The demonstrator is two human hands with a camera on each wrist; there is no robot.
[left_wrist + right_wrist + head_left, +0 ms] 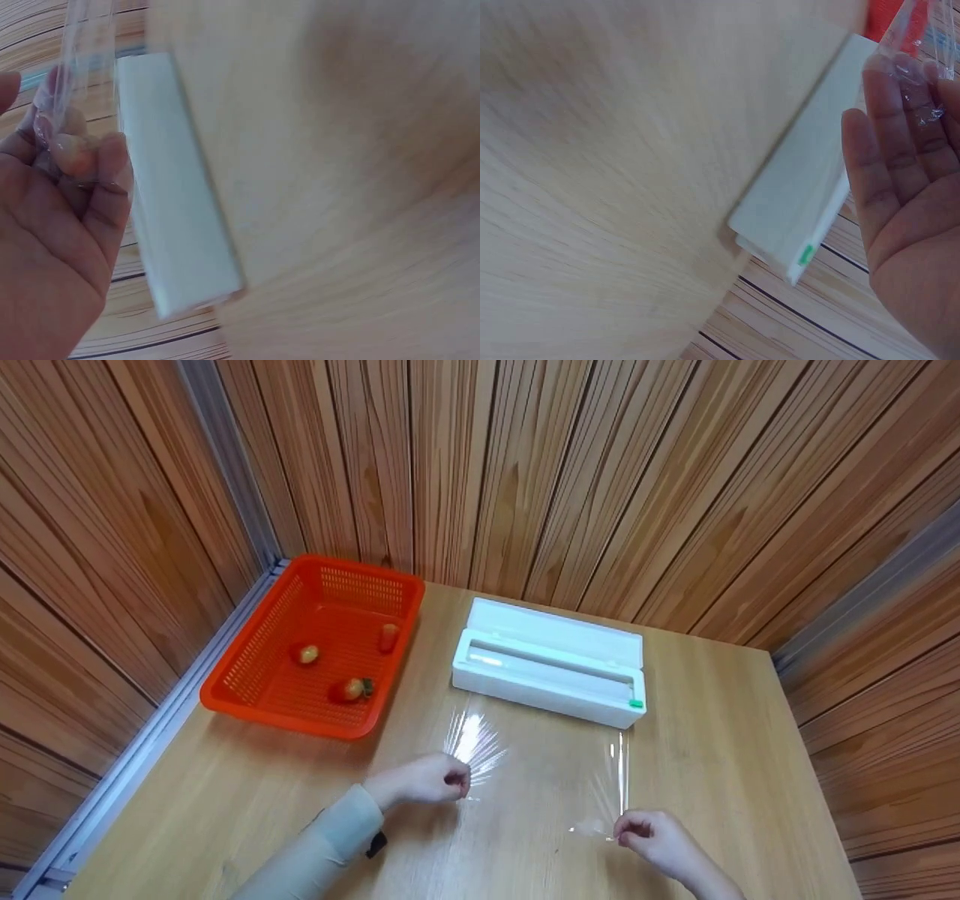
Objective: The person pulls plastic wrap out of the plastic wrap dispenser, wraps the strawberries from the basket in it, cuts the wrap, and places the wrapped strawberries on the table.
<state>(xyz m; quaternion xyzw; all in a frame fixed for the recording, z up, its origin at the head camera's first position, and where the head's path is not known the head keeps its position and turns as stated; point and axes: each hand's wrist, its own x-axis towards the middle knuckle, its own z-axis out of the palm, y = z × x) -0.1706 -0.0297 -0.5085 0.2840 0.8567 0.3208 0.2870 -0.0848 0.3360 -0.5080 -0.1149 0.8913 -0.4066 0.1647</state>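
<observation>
Evidently I had the left hand (433, 778) and right hand (660, 841) pinched nearly closed on the near edge of clear plastic film (541, 769) drawn over the tabletop (720, 750) from the open-lidded white dispenser box (544, 699), with no cut yet visible.

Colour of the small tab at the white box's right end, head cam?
Green: the small tab on the white box. Shows best in the head view.

sharp white glare on the clear film (525, 765), soft shadows, wrist views blurry
</observation>
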